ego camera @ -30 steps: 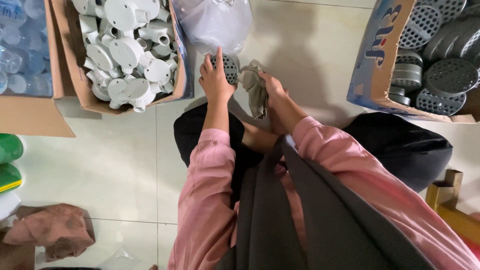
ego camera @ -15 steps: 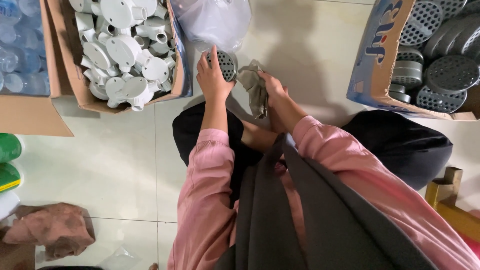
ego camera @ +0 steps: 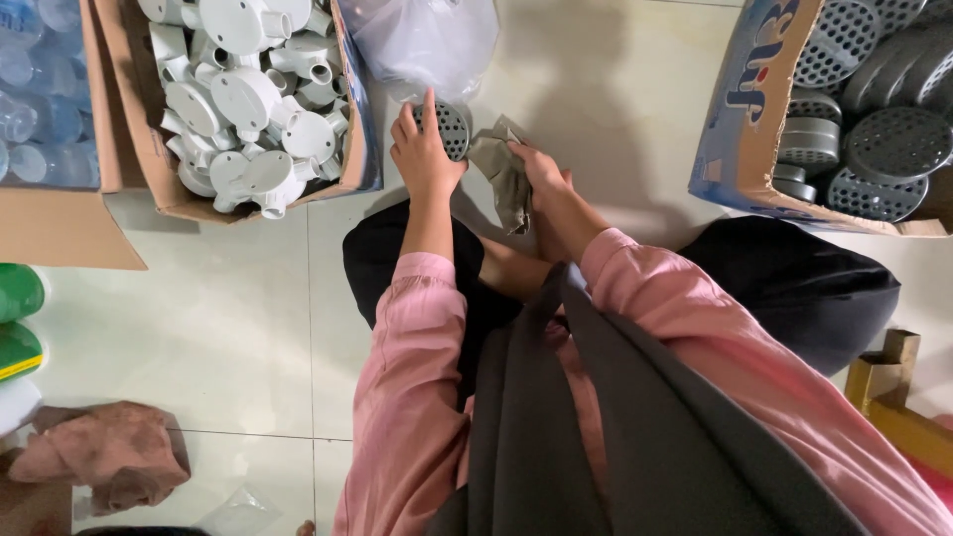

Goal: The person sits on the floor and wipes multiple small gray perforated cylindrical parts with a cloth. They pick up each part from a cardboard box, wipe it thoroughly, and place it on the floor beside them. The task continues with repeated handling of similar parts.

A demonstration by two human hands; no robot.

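Note:
My left hand [ego camera: 425,151] grips a round grey perforated disc [ego camera: 454,129] just above my knees, fingers wrapped over its left side. My right hand [ego camera: 541,171] holds a crumpled grey-green cloth [ego camera: 504,171] right beside the disc, touching its right edge. Both arms wear pink sleeves. Most of the disc's left half is hidden under my fingers.
A cardboard box of white round plastic fittings [ego camera: 243,99] stands at upper left, a clear plastic bag [ego camera: 422,40] beside it. A box of grey perforated discs [ego camera: 854,109] sits at upper right. A brown rag [ego camera: 104,457] lies lower left; wooden piece [ego camera: 893,387] at right.
My left hand with the disc has shifted slightly toward me and the cloth; the right hand keeps the cloth against the disc.

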